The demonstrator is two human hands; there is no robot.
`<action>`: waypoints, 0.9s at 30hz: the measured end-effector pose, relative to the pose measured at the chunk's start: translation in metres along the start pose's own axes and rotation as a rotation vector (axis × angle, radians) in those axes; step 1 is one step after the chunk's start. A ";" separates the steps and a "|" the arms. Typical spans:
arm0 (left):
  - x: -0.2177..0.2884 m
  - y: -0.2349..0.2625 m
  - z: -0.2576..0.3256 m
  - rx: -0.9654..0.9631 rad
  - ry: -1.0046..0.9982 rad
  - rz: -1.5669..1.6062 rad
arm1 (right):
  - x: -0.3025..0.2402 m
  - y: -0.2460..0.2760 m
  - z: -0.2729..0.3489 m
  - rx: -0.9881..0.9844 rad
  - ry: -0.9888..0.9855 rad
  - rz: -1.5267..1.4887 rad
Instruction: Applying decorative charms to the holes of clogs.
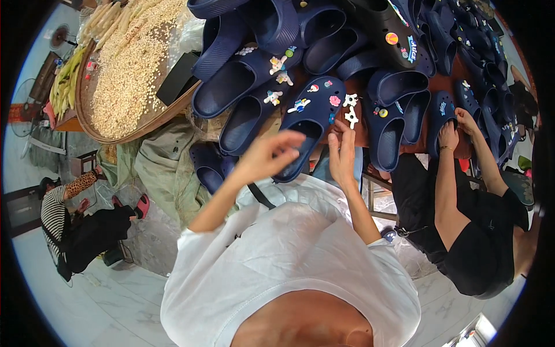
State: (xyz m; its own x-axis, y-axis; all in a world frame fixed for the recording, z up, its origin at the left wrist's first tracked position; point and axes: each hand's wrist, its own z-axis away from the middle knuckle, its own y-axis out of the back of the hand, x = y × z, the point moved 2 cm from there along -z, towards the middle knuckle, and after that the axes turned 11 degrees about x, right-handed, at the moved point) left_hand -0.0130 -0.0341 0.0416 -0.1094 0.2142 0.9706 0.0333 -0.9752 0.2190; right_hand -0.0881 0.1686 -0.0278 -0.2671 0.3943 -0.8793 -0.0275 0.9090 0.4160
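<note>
In front of me on the table lies a navy clog (315, 101) with its toe pointing away, decorated with several small charms, among them a pink flower (335, 100). My left hand (269, 155) hovers over the clog's heel opening, slightly blurred, fingers loosely bent and apart, with nothing visible in it. At the clog's right side is my right hand (342, 155), its fingers stretched forward and nothing clearly held. Just beyond those fingertips are two white shoe charms, a far one (350, 100) and a near one (351, 117).
Many navy clogs (225, 87) crowd the table, with a black clog (384, 29) among them. At right, a co-worker's hands (449, 136) work on another clog (442, 113). A round tray (124, 137) of pale kernels (127, 75) stands at left; a person (75, 220) sits beyond.
</note>
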 end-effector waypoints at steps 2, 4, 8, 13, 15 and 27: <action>-0.050 -0.034 0.019 0.000 0.152 0.069 | -0.001 0.002 -0.005 0.025 0.034 0.034; -0.056 -0.052 0.029 0.088 0.129 0.084 | 0.004 0.003 -0.010 0.049 -0.006 0.010; -0.065 -0.070 0.010 0.241 0.169 0.125 | 0.013 -0.007 -0.026 0.096 -0.085 -0.125; -0.049 -0.083 -0.044 0.289 0.269 0.781 | 0.024 -0.018 -0.042 0.067 -0.283 -0.043; -0.051 -0.083 -0.057 0.232 0.364 0.852 | 0.031 -0.018 -0.043 0.035 -0.345 -0.044; -0.023 -0.096 -0.067 0.477 0.291 0.820 | 0.027 -0.019 -0.039 0.113 -0.158 0.009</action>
State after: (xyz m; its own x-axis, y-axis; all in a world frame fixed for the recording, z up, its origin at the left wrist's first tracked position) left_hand -0.0801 0.0512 -0.0084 -0.1110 -0.6014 0.7912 0.5971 -0.6767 -0.4306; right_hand -0.1321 0.1566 -0.0500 -0.1117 0.4105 -0.9050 0.0854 0.9113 0.4028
